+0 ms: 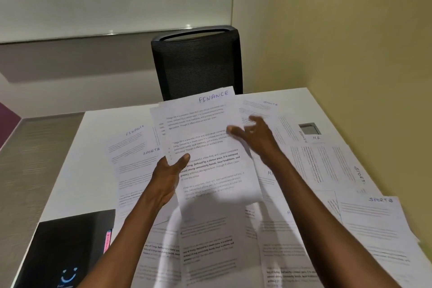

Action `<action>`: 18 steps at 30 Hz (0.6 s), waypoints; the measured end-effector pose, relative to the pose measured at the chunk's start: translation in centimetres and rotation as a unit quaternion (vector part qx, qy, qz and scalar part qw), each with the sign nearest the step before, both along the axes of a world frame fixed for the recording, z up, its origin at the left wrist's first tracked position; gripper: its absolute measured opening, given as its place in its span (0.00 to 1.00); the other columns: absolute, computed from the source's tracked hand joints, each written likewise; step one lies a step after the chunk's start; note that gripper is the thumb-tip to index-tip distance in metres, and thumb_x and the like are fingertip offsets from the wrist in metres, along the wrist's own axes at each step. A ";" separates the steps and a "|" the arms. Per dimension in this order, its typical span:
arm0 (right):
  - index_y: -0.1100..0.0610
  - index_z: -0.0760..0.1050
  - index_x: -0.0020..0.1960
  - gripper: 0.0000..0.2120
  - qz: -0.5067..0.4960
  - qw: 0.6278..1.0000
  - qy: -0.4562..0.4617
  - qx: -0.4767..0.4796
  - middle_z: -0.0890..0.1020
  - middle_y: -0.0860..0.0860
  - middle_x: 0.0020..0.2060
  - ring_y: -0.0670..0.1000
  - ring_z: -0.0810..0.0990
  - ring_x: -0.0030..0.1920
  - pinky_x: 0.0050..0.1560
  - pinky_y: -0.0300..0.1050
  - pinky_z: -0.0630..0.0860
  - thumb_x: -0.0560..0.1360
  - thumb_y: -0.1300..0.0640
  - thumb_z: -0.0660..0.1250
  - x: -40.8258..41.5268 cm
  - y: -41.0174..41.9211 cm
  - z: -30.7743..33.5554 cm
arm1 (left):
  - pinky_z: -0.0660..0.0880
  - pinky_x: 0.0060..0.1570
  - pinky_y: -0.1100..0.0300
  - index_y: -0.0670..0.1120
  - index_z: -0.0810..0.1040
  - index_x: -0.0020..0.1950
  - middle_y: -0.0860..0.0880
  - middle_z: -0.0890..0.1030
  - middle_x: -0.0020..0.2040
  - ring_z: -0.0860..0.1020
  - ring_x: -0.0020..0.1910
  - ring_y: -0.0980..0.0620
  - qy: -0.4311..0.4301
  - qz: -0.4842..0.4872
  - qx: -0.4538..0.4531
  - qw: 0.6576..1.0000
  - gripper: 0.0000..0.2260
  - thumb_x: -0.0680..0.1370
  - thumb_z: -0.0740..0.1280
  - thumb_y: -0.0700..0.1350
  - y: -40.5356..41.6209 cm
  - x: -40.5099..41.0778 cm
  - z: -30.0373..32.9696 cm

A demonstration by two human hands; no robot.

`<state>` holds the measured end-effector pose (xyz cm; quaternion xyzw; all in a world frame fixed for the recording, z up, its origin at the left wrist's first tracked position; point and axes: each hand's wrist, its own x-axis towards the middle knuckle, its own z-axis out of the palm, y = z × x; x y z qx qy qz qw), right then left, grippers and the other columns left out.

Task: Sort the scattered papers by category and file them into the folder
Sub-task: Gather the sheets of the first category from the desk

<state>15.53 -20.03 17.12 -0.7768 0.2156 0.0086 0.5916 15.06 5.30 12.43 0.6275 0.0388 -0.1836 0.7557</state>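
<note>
Holding: the left hand (167,176) grips a raised stack of sheets (210,145) headed FINANCE, thumb on the front face and the other fingers hidden behind, above the middle of the surface (313,105).
Right hand: the right hand (253,133) hovers at 3 o'clock of the stack, its fingers (235,130) spread and loosely bent, tips at or just off the top sheet's right edge; motion blur hides whether they touch. It holds nothing that I can see.
Loose papers: many sheets lie overlapping flat on the surface all around the stack. A FINANCE sheet (131,140) and a SPORTS sheet (140,166) lie at 9 o'clock, a page marked HR (316,147) at 3 o'clock, another SPORTS sheet (376,222) at 4 o'clock, and more printed pages (210,252) at 6 o'clock.
Folder: a black folder (67,248) rests closed at 7 o'clock on the near-left corner, with a pink tab (107,242) showing at its right edge.
Surroundings: a black chair (196,63) stands at 12 o'clock beyond the far edge.
Progress: judged early. One category is being gathered in hand, at least one FINANCE sheet is not yet collected, the other categories are unsorted, and whether anything is filed I cannot tell.
</note>
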 end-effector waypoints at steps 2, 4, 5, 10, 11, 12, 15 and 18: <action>0.55 0.70 0.68 0.38 0.014 0.998 0.008 0.058 0.79 0.54 0.63 0.53 0.78 0.61 0.63 0.49 0.75 0.65 0.43 0.79 -1.6 0.7 -2.3 | 0.65 0.72 0.50 0.49 0.73 0.71 0.51 0.80 0.65 0.76 0.67 0.53 -0.007 -0.012 0.000 1.000 0.26 0.74 0.75 0.49 0.2 0.5 -0.3; 0.52 0.73 0.67 0.38 0.026 0.998 -0.005 0.060 0.80 0.49 0.62 0.51 0.79 0.63 0.64 0.53 0.76 0.62 0.38 0.79 -2.4 1.6 -4.1 | 0.70 0.69 0.53 0.48 0.75 0.69 0.50 0.81 0.64 0.78 0.65 0.52 -0.005 -0.032 -0.008 0.999 0.20 0.77 0.71 0.42 0.1 0.6 -0.9; 0.50 0.74 0.66 0.36 0.037 0.997 -0.015 0.064 0.81 0.47 0.61 0.49 0.79 0.62 0.63 0.54 0.76 0.63 0.38 0.79 -2.6 2.0 -4.7 | 0.71 0.67 0.53 0.47 0.75 0.69 0.49 0.81 0.64 0.78 0.65 0.51 -0.008 -0.048 -0.013 0.999 0.20 0.77 0.71 0.41 -0.1 0.7 -1.3; 0.51 0.75 0.61 0.23 0.063 0.995 -0.046 0.057 0.83 0.46 0.54 0.47 0.83 0.54 0.54 0.50 0.82 0.68 0.50 0.76 -2.9 2.7 -6.3 | 0.70 0.66 0.51 0.50 0.74 0.70 0.53 0.81 0.63 0.78 0.64 0.52 -0.022 -0.062 0.024 0.998 0.24 0.75 0.74 0.44 -0.7 0.7 -3.4; 0.51 0.75 0.61 0.23 0.058 0.997 -0.044 0.039 0.83 0.46 0.55 0.47 0.82 0.54 0.54 0.47 0.81 0.69 0.50 0.76 -2.7 2.5 -6.8 | 0.71 0.63 0.52 0.51 0.75 0.69 0.54 0.83 0.60 0.79 0.60 0.53 -0.022 -0.051 0.048 0.997 0.25 0.73 0.75 0.48 -0.7 0.7 -4.0; 0.52 0.75 0.60 0.22 0.052 0.998 -0.040 0.016 0.83 0.45 0.54 0.46 0.82 0.53 0.53 0.45 0.81 0.69 0.50 0.76 -2.8 2.2 -7.3 | 0.73 0.56 0.55 0.51 0.77 0.67 0.54 0.84 0.54 0.80 0.52 0.54 -0.013 -0.037 0.070 0.997 0.27 0.70 0.77 0.55 -0.7 0.8 -4.6; 0.54 0.75 0.47 0.13 0.042 0.998 -0.015 -0.040 0.81 0.45 0.43 0.44 0.78 0.42 0.44 0.42 0.75 0.69 0.51 0.75 -3.0 0.5 -9.4 | 0.61 0.31 0.62 0.41 0.77 0.53 0.48 0.65 0.28 0.59 0.27 0.52 0.027 0.000 0.122 0.992 0.34 0.60 0.79 0.64 0.1 1.4 -6.7; 0.51 0.77 0.37 0.08 0.001 0.998 0.022 -0.051 0.82 0.47 0.38 0.48 0.80 0.41 0.46 0.46 0.77 0.70 0.50 0.74 -3.6 -2.1 -12.2 | 0.53 0.33 0.54 0.49 0.72 0.48 0.46 0.59 0.34 0.52 0.31 0.50 0.045 -0.021 0.143 0.988 0.31 0.58 0.81 0.64 -0.3 1.3 -8.1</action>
